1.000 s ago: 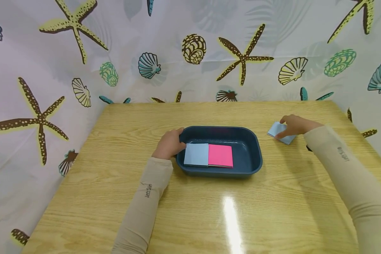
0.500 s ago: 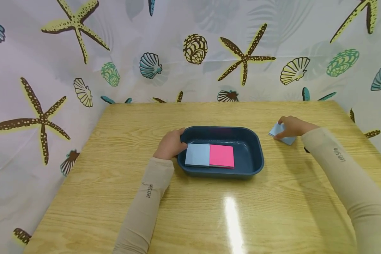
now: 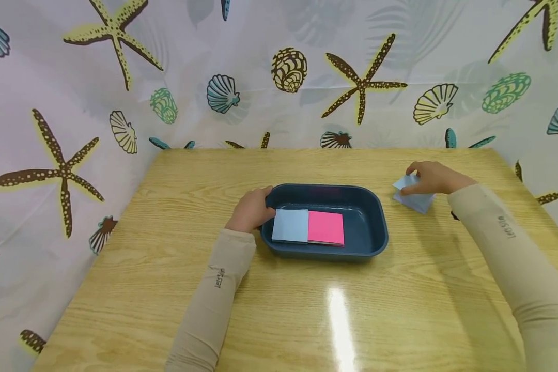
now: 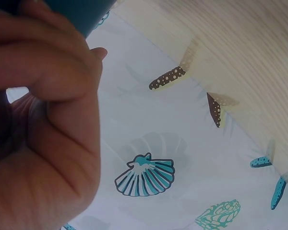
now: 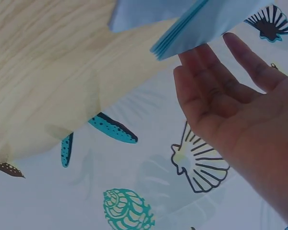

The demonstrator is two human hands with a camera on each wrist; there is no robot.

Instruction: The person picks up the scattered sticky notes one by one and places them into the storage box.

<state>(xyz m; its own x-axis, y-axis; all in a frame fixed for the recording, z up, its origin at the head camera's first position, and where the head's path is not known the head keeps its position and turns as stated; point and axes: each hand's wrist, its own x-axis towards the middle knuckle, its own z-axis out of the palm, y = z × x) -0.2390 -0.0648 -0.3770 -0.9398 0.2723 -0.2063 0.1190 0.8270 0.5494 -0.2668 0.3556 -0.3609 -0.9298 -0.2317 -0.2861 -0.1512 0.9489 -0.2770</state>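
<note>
A dark blue plastic tray [image 3: 325, 253] stands on the table, and my left hand [image 3: 250, 211] grips its left end. A light blue square paper pad [image 3: 290, 226] and a pink pad [image 3: 326, 228] lie side by side inside it. To the right of the tray, my right hand [image 3: 432, 177] pinches another light blue pad [image 5: 211, 26], raised and tilted. Its layered edge shows in the right wrist view. Below it a bluish-lavender square [image 3: 415, 203] lies on the table. The left wrist view shows curled fingers [image 4: 53, 72] by a corner of the tray.
The wooden table [image 3: 190, 186] carries the tray in its middle. A white curtain [image 3: 260, 103] printed with shells and starfish hangs behind it and along both sides. Bare tray floor [image 3: 357, 232] shows right of the pink pad.
My right hand has lifted the upper light blue pad off the square beneath, so a gap now shows between them. My left hand stays on the tray.
</note>
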